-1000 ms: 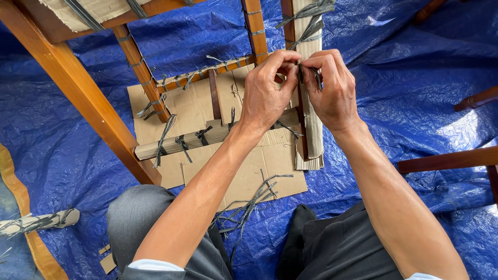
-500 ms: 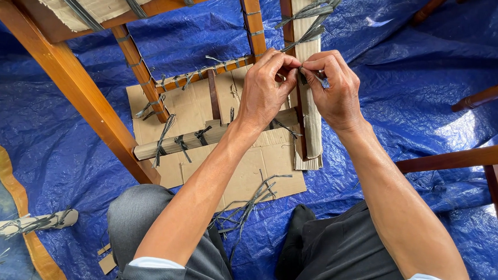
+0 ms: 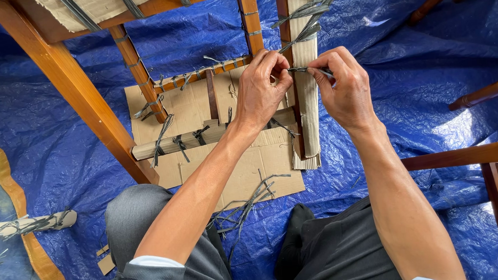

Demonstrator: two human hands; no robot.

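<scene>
i've got both hands up at the cardboard-wrapped rail (image 3: 305, 97) of the wooden chair frame (image 3: 76, 98), which lies over a cardboard sheet (image 3: 250, 168) on the blue tarp (image 3: 397, 47). the left hand (image 3: 262, 94) pinches a grey strap (image 3: 308, 70) against the rail, fingers closed on it; the right hand (image 3: 343, 87) is clamped on the strap's free end just to the side, thumb and forefinger together. the strap runs taut between the two grips, touching the cardboard wrap.

to do this well, i'd judge the pull should stay level across the rail so the band doesn't ride off the wrap's edge, with the left pinch holding firm while the right takes up slack — a jerk could tear the cardboard or snap the thin strap. keeping it apart from the ties already knotted higher on the same rail would stop it tangling with their loose tails.

what i can't make out: whether a knot or loop sits under the left fingers — they cover it. the strap's path behind the rail is hidden. the frame's top is cut off by the picture edge, and the loose strap scraps (image 3: 247, 205) by my knee are too tangled to count.
</scene>
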